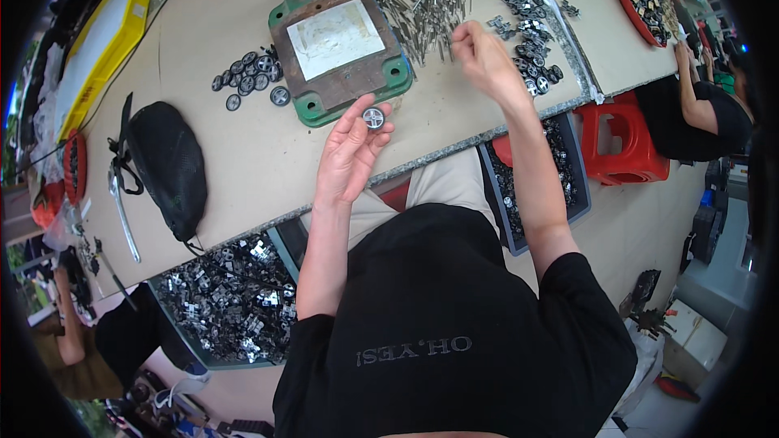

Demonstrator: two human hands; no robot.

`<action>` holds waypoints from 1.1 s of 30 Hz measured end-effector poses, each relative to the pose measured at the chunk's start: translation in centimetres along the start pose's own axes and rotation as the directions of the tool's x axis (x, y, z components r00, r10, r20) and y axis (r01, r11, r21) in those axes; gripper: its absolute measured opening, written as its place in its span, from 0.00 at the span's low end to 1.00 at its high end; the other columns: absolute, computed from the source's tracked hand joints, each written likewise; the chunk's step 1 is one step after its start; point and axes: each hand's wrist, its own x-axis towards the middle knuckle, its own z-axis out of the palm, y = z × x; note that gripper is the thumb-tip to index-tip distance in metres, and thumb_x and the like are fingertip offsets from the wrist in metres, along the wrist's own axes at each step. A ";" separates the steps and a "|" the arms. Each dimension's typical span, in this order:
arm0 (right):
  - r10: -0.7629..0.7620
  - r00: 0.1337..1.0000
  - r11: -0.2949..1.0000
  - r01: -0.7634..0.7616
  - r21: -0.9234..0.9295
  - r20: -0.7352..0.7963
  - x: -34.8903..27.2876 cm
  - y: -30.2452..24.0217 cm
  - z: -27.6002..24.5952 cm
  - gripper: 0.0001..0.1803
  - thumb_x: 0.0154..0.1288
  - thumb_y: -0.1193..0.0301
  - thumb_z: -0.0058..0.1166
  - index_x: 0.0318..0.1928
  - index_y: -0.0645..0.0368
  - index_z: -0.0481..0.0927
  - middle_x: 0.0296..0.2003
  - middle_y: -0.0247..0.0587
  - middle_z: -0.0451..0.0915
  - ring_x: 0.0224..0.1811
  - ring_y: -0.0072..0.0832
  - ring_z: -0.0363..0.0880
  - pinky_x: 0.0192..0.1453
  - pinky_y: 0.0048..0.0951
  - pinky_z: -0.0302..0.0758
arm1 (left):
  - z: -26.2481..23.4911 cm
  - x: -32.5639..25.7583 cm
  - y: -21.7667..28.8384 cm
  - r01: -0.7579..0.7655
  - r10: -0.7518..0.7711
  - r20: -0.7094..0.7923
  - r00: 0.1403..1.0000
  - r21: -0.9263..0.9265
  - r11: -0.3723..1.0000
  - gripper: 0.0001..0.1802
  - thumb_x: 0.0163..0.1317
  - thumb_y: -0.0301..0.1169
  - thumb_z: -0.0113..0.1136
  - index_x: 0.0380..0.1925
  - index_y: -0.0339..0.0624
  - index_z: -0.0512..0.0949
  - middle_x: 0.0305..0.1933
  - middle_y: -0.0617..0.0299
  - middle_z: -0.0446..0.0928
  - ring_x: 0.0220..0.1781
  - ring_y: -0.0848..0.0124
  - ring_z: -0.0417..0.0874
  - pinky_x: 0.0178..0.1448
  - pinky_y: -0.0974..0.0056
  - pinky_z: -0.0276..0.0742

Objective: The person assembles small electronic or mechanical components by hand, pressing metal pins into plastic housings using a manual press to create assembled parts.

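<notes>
**Spoked wheel point(373, 118) in the left hand point(350, 146), right hand point(487, 61) by the metal pins point(422, 8)**

The wheel, black around its edge with a silver spoked face, is up off the desk point(231, 150), just by the near edge of the green press base point(308, 109). The left hand, palm up, pinches it between thumb and fingers, the spoked face turned upward. The right hand is apart from it, beside the scattered pins, its fingers curled inward; at this size I cannot tell whether they grip anything.

The wheel should be light and stiff, probably hard plastic. Its round edge looks the best place to take hold: a thumb and finger on opposite sides leave the centre free. The smooth face may slip under a fingertip, and the thin spokes are likely the weakest part, so squeezing there seems unwise. Loose wheels point(247, 73) lie left of the base; set on edge, one would probably roll. The pins look rigid and slim, easiest taken by the shaft.
</notes>
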 end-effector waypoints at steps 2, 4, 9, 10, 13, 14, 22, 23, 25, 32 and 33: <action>0.021 0.986 0.919 -0.085 0.385 0.167 -2.4 -2.3 1.0 0.11 0.59 0.76 0.49 0.43 0.66 0.73 0.29 0.43 0.79 0.29 0.25 0.77 0.32 0.25 0.74 | -0.1 -0.1 0.0 0.016 -0.017 0.028 0.999 0.018 1.000 0.21 0.65 0.29 0.49 0.57 0.36 0.65 0.52 0.49 0.73 0.47 0.67 0.78 0.51 0.68 0.77; -0.022 0.946 0.693 -0.219 0.687 0.324 -4.2 -4.0 2.4 0.09 0.61 0.76 0.48 0.42 0.66 0.72 0.30 0.39 0.79 0.29 0.22 0.76 0.30 0.22 0.72 | -0.1 -0.1 0.1 0.018 -0.018 0.026 1.000 0.018 1.000 0.21 0.65 0.29 0.49 0.57 0.35 0.65 0.52 0.50 0.73 0.47 0.67 0.79 0.51 0.68 0.77; -0.062 0.924 0.414 -0.320 0.852 0.377 -5.9 -5.2 4.3 0.07 0.63 0.74 0.52 0.41 0.61 0.74 0.31 0.34 0.78 0.25 0.11 0.70 0.23 0.11 0.62 | 0.1 -0.1 -0.1 0.009 -0.010 0.031 0.999 0.020 1.000 0.20 0.65 0.29 0.49 0.57 0.33 0.65 0.50 0.51 0.74 0.47 0.65 0.79 0.51 0.67 0.77; -0.046 0.929 0.378 -0.324 0.867 0.367 -6.0 -5.2 4.5 0.06 0.63 0.73 0.52 0.40 0.60 0.74 0.31 0.34 0.79 0.24 0.10 0.68 0.21 0.10 0.58 | 0.0 -0.1 -0.3 0.013 -0.014 0.032 0.999 0.031 0.999 0.21 0.65 0.29 0.50 0.57 0.33 0.65 0.50 0.51 0.74 0.47 0.66 0.79 0.51 0.67 0.78; -0.055 0.934 0.385 -0.307 0.870 0.354 -6.1 -5.3 4.6 0.05 0.63 0.73 0.52 0.39 0.60 0.74 0.30 0.32 0.79 0.23 0.09 0.67 0.20 0.10 0.56 | 0.0 -0.1 -0.3 0.011 -0.012 0.033 0.999 0.049 0.999 0.22 0.64 0.30 0.51 0.57 0.33 0.65 0.50 0.52 0.74 0.46 0.66 0.79 0.51 0.68 0.78; -0.056 0.933 0.386 -0.308 0.870 0.355 -6.1 -5.3 4.6 0.05 0.63 0.73 0.52 0.39 0.60 0.74 0.30 0.32 0.79 0.23 0.09 0.67 0.20 0.10 0.56 | 0.1 -0.1 -0.3 0.008 -0.009 0.034 0.999 0.055 0.998 0.22 0.64 0.30 0.51 0.56 0.33 0.65 0.49 0.52 0.74 0.46 0.66 0.79 0.51 0.67 0.78; -0.158 0.980 0.654 0.010 0.756 0.124 -7.3 -5.9 5.0 0.05 0.62 0.78 0.51 0.39 0.65 0.74 0.31 0.35 0.79 0.33 0.15 0.77 0.33 0.14 0.71 | 0.2 -0.2 -0.2 0.008 -0.009 0.013 1.000 0.081 0.997 0.21 0.64 0.30 0.51 0.55 0.33 0.66 0.48 0.53 0.75 0.46 0.67 0.79 0.51 0.67 0.79; -0.159 0.980 0.654 0.010 0.756 0.124 -7.4 -5.8 5.2 0.05 0.62 0.78 0.51 0.39 0.65 0.74 0.31 0.35 0.79 0.33 0.15 0.77 0.33 0.14 0.71 | 0.1 -0.2 -0.1 0.014 -0.015 0.011 1.000 0.074 0.997 0.21 0.64 0.30 0.52 0.55 0.32 0.67 0.48 0.53 0.75 0.45 0.67 0.79 0.51 0.67 0.79; -0.190 0.981 0.658 0.098 0.747 0.038 -7.5 -5.6 5.6 0.05 0.60 0.79 0.53 0.37 0.66 0.75 0.30 0.35 0.79 0.31 0.16 0.78 0.31 0.15 0.73 | 0.3 -0.4 0.0 0.016 -0.018 0.016 1.000 0.088 0.996 0.21 0.63 0.31 0.52 0.54 0.32 0.67 0.47 0.53 0.75 0.45 0.68 0.79 0.51 0.68 0.79; -0.257 0.957 0.683 0.277 0.675 -0.133 -8.2 -5.4 6.3 0.05 0.58 0.81 0.54 0.36 0.68 0.76 0.29 0.37 0.79 0.27 0.16 0.78 0.29 0.17 0.74 | 0.0 -0.1 -0.1 0.053 -0.053 0.018 0.998 0.001 0.999 0.18 0.64 0.27 0.51 0.53 0.31 0.69 0.44 0.51 0.77 0.42 0.65 0.81 0.49 0.66 0.79; -0.233 0.966 0.662 0.244 0.709 -0.114 -8.2 -5.3 6.3 0.05 0.58 0.81 0.54 0.36 0.68 0.76 0.28 0.36 0.79 0.27 0.16 0.78 0.29 0.17 0.74 | 0.2 0.1 -0.2 0.066 -0.066 0.034 0.997 -0.002 0.998 0.18 0.64 0.27 0.51 0.53 0.31 0.69 0.44 0.51 0.77 0.42 0.65 0.81 0.49 0.66 0.79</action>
